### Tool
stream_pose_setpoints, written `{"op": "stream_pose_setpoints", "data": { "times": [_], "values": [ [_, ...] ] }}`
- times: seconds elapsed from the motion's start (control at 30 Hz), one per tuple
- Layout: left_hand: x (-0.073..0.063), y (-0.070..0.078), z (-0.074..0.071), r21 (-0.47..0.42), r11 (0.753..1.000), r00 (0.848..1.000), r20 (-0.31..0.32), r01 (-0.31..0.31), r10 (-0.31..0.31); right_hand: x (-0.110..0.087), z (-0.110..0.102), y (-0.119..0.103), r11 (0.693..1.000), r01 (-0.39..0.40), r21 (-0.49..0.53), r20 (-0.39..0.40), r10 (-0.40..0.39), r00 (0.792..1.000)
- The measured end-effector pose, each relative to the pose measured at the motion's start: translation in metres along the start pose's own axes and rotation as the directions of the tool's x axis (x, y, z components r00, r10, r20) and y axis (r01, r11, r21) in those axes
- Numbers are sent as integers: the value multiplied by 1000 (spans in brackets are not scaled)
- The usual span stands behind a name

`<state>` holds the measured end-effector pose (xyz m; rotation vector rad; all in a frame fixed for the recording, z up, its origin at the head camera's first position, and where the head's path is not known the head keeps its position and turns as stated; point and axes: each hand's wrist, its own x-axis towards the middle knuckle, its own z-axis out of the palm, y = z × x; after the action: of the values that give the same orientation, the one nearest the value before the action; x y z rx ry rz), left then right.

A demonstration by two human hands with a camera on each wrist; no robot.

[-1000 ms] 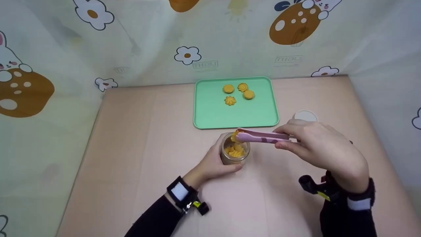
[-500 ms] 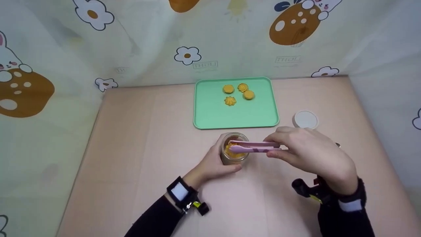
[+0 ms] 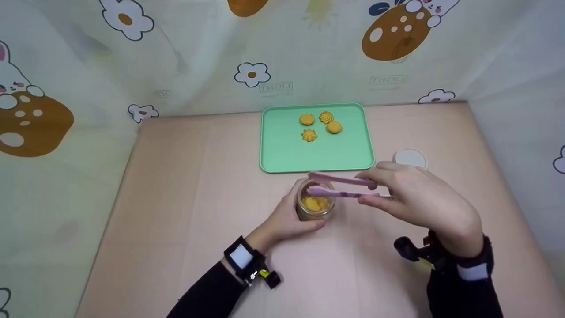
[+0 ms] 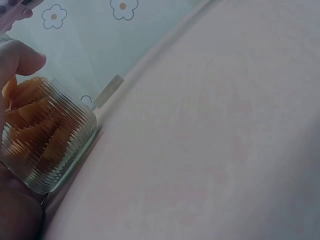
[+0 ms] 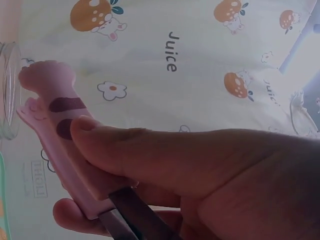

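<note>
My left hand wraps round a ribbed glass jar that stands on the table with several yellow cookies inside. Pink paw-tipped tongs are pinched between the thumb and fingers of my right hand. Their two tips are spread apart over the jar's mouth, with nothing between them. The right wrist view shows the tongs close up, with dark stripes on one arm and the jar's rim at the left edge.
Behind the jar lies a green tray with several piped cookies toward its back. A round white lid rests right of the tray, partly behind my right hand. Patterned cloth hangs along the table's back and sides.
The tongs dipped into the jar with a cookie, then rose back over its mouth with their tips spread and the cookie let go. My left hand and the jar stayed put.
</note>
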<state>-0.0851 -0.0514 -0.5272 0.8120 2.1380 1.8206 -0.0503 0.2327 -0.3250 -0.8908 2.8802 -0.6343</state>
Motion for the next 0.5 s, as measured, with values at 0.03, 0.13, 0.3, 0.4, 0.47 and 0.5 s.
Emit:
{"op": "stream_pose_setpoints", "data": {
  "times": [0.03, 0.13, 0.3, 0.4, 0.47, 0.5],
  "values": [
    [0, 0, 0, 1, 1000, 1000, -2, 4, -4, 1, 0, 2, 1000, 1, -1, -18, -1, 1000],
    [1, -1, 0, -4, 1000, 1000, -5, -4, 4, 6, -1, 10, 1000, -14, -2, -78, 14, 997],
    [1, -1, 1, -7, 1000, 1000, -9, -18, 18, 19, 2, 30, 996, -79, 41, -165, 85, 983],
    [1, -1, 1, -9, 1000, 1000, -8, -17, 17, 31, 8, 44, 984, -150, 101, -189, 167, 968],
    [0, -1, 2, -9, 1000, 1000, -7, -14, 14, 41, 15, 53, 969, -202, 144, -216, 230, 949],
    [0, -1, 2, -8, 1000, 1000, -7, -11, 11, 46, 19, 58, 959, -233, 161, -228, 266, 937]
  ]
}}
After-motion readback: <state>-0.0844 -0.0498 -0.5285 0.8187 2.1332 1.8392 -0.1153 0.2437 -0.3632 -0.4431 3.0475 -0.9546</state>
